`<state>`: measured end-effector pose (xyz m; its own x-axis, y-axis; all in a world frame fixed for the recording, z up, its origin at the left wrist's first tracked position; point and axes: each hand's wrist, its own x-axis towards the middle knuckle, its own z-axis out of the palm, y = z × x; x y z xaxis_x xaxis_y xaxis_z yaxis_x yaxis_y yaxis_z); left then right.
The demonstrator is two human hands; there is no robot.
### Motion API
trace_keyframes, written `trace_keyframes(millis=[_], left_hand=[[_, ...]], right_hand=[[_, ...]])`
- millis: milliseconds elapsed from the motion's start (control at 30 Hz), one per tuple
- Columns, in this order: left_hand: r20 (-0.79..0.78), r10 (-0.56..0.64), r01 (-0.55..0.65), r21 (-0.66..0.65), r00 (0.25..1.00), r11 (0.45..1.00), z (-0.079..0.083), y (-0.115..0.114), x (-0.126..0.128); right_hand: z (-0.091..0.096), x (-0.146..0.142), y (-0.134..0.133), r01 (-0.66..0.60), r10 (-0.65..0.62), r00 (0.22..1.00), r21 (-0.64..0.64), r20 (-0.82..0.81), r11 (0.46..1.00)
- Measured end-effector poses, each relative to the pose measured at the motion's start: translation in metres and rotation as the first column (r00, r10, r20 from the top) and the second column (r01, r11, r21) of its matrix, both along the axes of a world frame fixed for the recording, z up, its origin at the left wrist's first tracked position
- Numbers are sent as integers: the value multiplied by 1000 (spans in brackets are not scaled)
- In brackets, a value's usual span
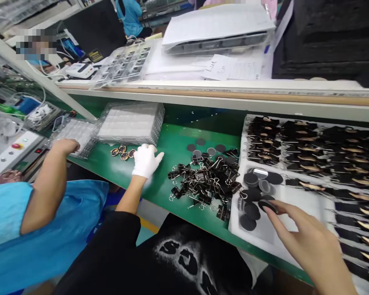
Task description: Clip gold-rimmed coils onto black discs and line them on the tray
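My left hand [146,160], in a white glove, is over the green table, its thumb spread away from the fingers. Beside its fingers is a small group of gold-rimmed round pieces [124,155]; the glove partly covers the nearest. My bare right hand [307,237] pinches a black disc [268,206] between thumb and fingers, above a white foam tray [283,241]. Under and around that disc lie loose black discs [252,211] and a few shiny or clear round ones [264,186]. Between my hands is a heap of black binder clips [207,180] with silver handles.
Clipped black pieces with tan edges [310,168] stand in rows at the right. Clear plastic trays [129,123] are stacked at the back left. Above runs a shelf [203,96] with papers [218,24]. A co-worker's arm [51,184] reaches in from the left.
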<state>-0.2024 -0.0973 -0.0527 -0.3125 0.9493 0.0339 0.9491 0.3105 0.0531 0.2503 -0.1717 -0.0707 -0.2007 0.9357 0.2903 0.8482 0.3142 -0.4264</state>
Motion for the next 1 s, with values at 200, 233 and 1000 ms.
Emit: trace_keyframes(millis=[200,233,1000], left_hand=[[24,426,-426,96,904,900,-27,-32,-33],[40,434,-435,90,900,896,-31,-36,-36],[847,-150,-22,187,510,982,-2,-31,88]], right_hand=[[3,-11,-6,-101,100,994,-21,-53,995],[4,-12,-7,-119,117,991,-31,-60,992],[20,-123,-5,-355,-164,408,-322,-898,878]])
